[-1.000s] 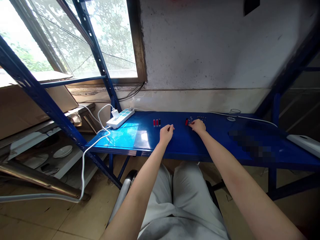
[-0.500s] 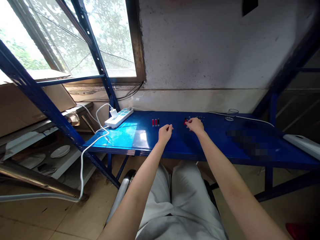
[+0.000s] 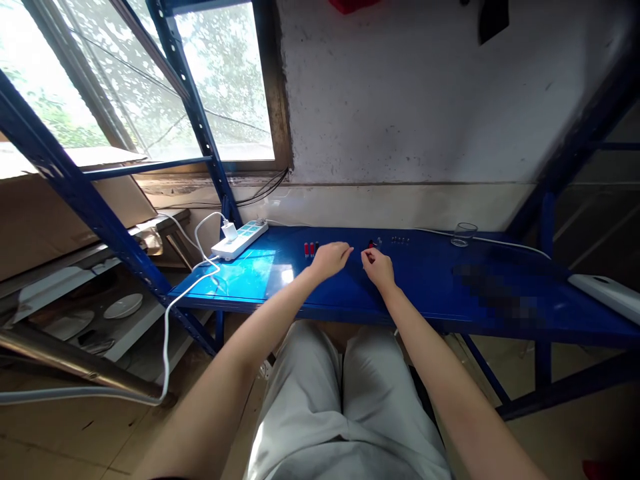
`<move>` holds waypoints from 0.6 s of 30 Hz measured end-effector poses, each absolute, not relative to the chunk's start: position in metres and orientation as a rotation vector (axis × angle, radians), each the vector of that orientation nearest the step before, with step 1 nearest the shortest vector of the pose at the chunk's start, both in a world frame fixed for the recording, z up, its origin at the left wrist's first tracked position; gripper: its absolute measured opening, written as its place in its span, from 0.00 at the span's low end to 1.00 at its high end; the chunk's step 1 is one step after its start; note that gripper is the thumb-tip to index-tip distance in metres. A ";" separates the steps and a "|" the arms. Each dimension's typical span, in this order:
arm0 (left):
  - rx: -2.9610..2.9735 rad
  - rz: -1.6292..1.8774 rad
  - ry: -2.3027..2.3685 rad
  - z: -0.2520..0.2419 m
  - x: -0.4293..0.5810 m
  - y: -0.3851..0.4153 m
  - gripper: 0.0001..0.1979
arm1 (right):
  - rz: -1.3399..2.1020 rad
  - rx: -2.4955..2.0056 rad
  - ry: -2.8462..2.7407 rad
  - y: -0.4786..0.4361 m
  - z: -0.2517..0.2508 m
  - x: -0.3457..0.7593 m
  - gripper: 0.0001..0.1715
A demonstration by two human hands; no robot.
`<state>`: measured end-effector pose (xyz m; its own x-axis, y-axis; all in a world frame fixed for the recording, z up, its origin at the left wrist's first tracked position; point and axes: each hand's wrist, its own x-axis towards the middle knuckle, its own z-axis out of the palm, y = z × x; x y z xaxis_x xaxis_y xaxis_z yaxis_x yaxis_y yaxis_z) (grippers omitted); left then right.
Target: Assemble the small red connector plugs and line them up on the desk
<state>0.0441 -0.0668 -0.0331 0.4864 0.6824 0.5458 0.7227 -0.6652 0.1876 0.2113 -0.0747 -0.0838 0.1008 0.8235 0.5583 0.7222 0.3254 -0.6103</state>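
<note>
Our left hand (image 3: 330, 259) and right hand (image 3: 379, 268) look curled narrow above the glossy blue tabletop (image 3: 430, 287); whether they pinch something, we cannot tell. To handle such small pieces well, we should grip softly, wrists steady. Nearer the tabletop's back edge, from the left, we see two smooth-looking red cylindrical pieces (image 3: 307, 249), a small red-and-black piece (image 3: 371, 244) just beyond the right fingertips, then tiny transparent pieces (image 3: 401, 241) in a row.

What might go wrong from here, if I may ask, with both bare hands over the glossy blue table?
The left hand could brush the small red cylindrical pieces beside it. The right hand might scatter the tiny clear pieces lying beyond it.
</note>
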 end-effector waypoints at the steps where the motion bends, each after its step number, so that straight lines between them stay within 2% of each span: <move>1: -2.612 -0.862 -1.218 -0.019 0.040 -0.062 0.20 | 0.142 -1.419 -1.647 -0.074 -0.085 0.211 0.15; 5: -2.510 -0.556 -1.158 0.031 0.019 -0.037 0.19 | 0.161 -1.429 -1.631 -0.071 -0.089 0.212 0.15; 8: -2.524 -0.264 -1.173 0.044 0.006 -0.022 0.15 | 0.168 -1.393 -1.632 -0.071 -0.091 0.213 0.16; 12: -2.526 0.034 -1.342 0.034 -0.006 -0.012 0.18 | 0.165 -1.363 -1.646 -0.071 -0.092 0.213 0.17; 18: -2.487 0.041 -1.463 0.013 -0.010 -0.007 0.16 | 0.175 -1.374 -1.653 -0.072 -0.090 0.211 0.16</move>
<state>-0.0103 -0.0067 0.0126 0.4938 0.8633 0.1042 0.8561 -0.4616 -0.2323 0.2111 -0.0719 -0.0897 0.0773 0.8259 0.5585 0.6909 0.3594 -0.6272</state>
